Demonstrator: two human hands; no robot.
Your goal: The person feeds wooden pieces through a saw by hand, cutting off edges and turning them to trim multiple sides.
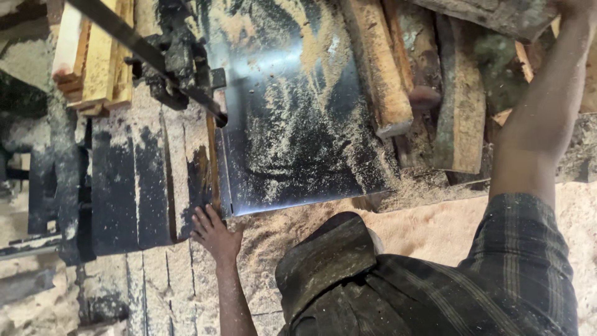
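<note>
— Where are the hands?
— Left hand (pixel 214 231) rests flat, fingers spread, holding nothing, on the sawdust-covered table (pixel 155 274) beside the black metal plate (pixel 292 124). Right hand reaches a rough plank (pixel 497 15) at the top edge; its grip is hidden.
— Progress?
— Planks (pixel 379 68) lie stacked, seemingly uncut.

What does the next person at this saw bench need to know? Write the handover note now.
Left hand: open, flat on the edge of the dark bench, beside the metal plate.
Right hand: reached up to a rough timber at the frame edge; grip hidden.
Things: plate dusted with sawdust; bark-edged slabs lie along its far right side.
Done: pale planks stacked at the far left.
Left: the slabs are still rough, and nothing lies on the plate.
</note>
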